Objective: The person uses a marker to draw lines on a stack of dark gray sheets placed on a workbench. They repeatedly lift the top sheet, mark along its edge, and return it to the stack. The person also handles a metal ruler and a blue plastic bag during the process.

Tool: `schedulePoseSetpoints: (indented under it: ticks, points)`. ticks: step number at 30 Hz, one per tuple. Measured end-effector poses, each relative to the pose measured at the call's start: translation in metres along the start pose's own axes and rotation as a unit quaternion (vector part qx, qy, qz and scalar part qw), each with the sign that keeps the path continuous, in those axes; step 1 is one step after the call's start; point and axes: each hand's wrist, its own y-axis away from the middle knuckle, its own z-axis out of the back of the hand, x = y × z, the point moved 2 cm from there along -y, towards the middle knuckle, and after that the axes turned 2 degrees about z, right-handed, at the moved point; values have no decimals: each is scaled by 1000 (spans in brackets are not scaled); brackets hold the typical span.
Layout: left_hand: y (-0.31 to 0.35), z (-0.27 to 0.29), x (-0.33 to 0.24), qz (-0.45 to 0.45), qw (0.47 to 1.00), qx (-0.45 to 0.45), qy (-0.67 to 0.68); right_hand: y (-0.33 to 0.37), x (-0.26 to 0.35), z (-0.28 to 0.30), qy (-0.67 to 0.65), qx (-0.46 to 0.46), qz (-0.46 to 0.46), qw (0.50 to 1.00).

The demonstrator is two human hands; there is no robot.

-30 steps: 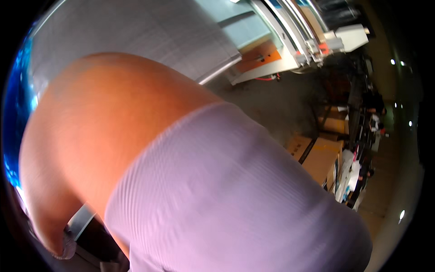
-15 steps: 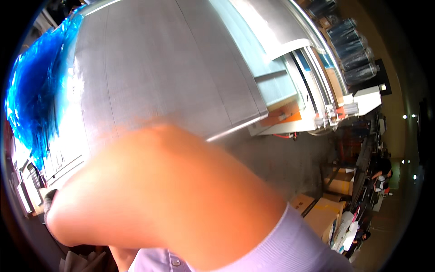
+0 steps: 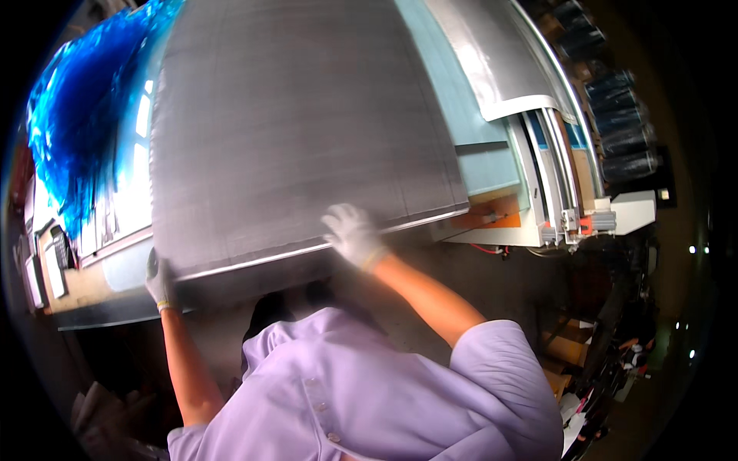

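Observation:
A large grey sheet [image 3: 300,115] with thin dark lines lies across the worktable, its pale near edge running in front of me. My left hand [image 3: 159,283], in a white glove, is at the sheet's near left corner, fingers closed about the edge; part of the grip is hidden. Over the near edge, right of the middle, is my right hand [image 3: 350,234], also gloved and slightly blurred. Its fingers are spread on or just above the sheet; whether they touch it I cannot tell.
Shiny blue plastic film [image 3: 84,115] is heaped at the left, above a calculator [image 3: 61,246]. Pale blue-green board [image 3: 480,165] shows right of the sheet, beside a machine with metal rails [image 3: 550,169]. Dark wrapped rolls [image 3: 623,123] stand far right. Cardboard boxes [image 3: 567,346] are lower right.
My right arm, which stretched large across the view to the left, has swung back right. The right hand now shows over the sheet's near edge, and the left hand shows at its corner.

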Motion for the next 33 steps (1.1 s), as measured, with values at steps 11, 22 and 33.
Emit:
schedulePoseSetpoints:
  ticks: [11, 22, 33]
  points:
    - [20, -8, -36, -20, 997, 47, 50, 22, 25, -36, 21, -45, -115, 992]
    - [59, 23, -42, 38, 975, 197, 94, -100, 217, -98, -66, 13, 76, 995]
    - [53, 31, -47, 38, 972, 193, 131, -119, 232, -117, -98, 26, 47, 994]
